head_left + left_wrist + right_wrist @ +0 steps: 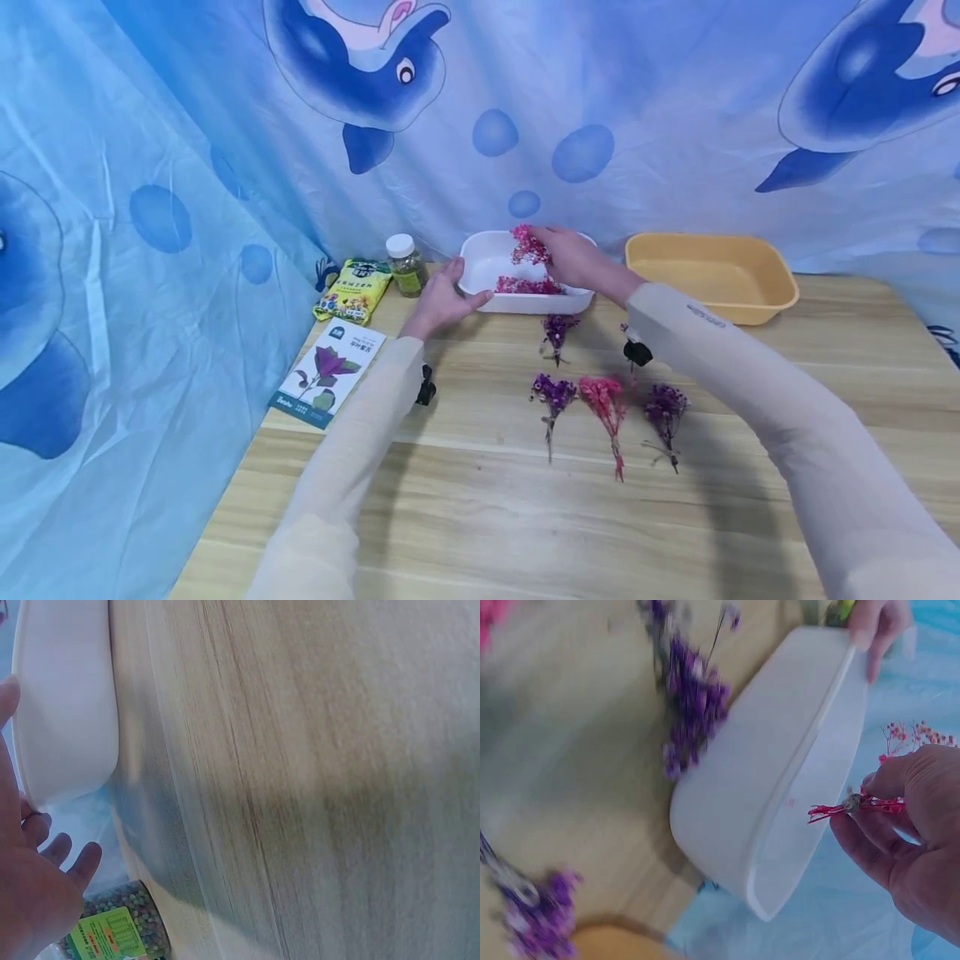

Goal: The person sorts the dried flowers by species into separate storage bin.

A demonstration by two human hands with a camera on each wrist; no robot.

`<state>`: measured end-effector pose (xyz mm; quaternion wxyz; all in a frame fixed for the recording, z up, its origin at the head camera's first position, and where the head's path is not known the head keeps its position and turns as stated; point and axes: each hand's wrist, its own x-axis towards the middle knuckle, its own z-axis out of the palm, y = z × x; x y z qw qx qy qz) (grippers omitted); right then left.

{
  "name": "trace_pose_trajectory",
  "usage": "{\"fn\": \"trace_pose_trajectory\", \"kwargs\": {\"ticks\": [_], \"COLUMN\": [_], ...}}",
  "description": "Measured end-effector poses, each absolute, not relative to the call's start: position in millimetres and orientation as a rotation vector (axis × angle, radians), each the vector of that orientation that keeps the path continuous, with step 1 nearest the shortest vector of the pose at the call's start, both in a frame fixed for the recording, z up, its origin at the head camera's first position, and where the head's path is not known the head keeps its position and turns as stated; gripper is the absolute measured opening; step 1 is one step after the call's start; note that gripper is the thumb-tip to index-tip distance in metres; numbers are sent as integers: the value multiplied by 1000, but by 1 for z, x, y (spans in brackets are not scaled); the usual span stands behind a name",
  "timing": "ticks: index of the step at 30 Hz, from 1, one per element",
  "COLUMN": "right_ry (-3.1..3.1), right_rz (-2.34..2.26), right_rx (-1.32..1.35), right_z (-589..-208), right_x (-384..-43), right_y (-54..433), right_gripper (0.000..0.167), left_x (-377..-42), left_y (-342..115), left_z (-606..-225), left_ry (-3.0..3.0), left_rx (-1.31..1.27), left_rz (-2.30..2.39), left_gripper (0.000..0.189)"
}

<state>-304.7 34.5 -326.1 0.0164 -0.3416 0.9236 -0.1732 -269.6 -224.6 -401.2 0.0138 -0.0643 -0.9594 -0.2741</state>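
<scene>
My right hand (573, 257) pinches the tied stems of a bunch of pink dried flowers (891, 804), its blossoms (528, 244) over a white plastic basin (517, 306). More pink flowers (528, 286) lie inside the basin, along its front wall. At the basin's left end, my left hand (442, 302) grips the rim, with the thumb toward the front and fingers at the left corner. Just in front of the basin lies a purple bunch (557, 332). Nearer me are two purple bunches (553, 396) (666, 408) with a pink one (602, 398) between them.
A yellow basin (757, 312) stands to the right of the white one. On the left are a white-capped jar (407, 271) of small pellets, a yellow packet (352, 292) and a flower-printed packet (327, 371). A blue dolphin-patterned curtain (525, 150) hangs behind the wooden table (480, 517).
</scene>
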Motion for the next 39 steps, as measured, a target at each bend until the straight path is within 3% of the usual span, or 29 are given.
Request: {"fn": "trace_pose_trajectory", "kwargs": {"ticks": [10,24,32,39], "right_ry": [2817,2784,2827,2934], "right_rz": [-268,-212,-197,-525], "right_rx": [-948,-867,-962,-1014], "right_z": [-339,-354,-361,-338], "right_x": [-331,-337,-335,-315], "right_y": [9,-4,6,30], "right_gripper": [65,64,64,55], "left_x": [-268,-266,-265,-265], "left_y": [-224,-225,-223,-225], "left_z": [-404,-400,-405,-398], "left_ry": [-2983,-2998,-3001,-2999], "left_rx": [-187,-149,-174,-185], "left_rz": [-869,-855,-849,-831], "left_gripper": [104,103,103,102]}}
